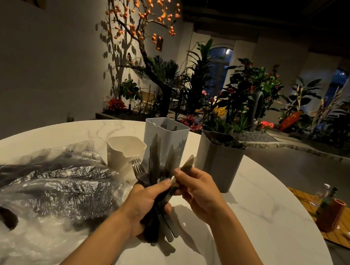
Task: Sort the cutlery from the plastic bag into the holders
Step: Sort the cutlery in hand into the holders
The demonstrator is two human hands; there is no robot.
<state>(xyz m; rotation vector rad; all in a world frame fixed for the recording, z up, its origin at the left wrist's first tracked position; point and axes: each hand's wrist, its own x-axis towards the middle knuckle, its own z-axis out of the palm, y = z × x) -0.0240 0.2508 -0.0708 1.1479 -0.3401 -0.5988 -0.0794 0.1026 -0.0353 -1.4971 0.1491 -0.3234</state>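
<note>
Our left hand is wrapped around a bundle of dark cutlery, held above the white table. Our right hand, just to its right and touching the bundle's top, pinches a single knife between thumb and fingers, as if to draw it out. The bundle stands nearly upright, its long axis leaning slightly away from us: fork tines and blades point up and away, handles point down toward us below the fist. The pinched knife tilts up and to the right. Beyond the hands stand three holders: a cream holder to the left, a tall white holder straight ahead, a grey holder to the right. The crumpled plastic bag lies left of the left hand. We judge that pulling one piece could drag its neighbours loose, and a slackened fist would spill the handles onto the table.
</note>
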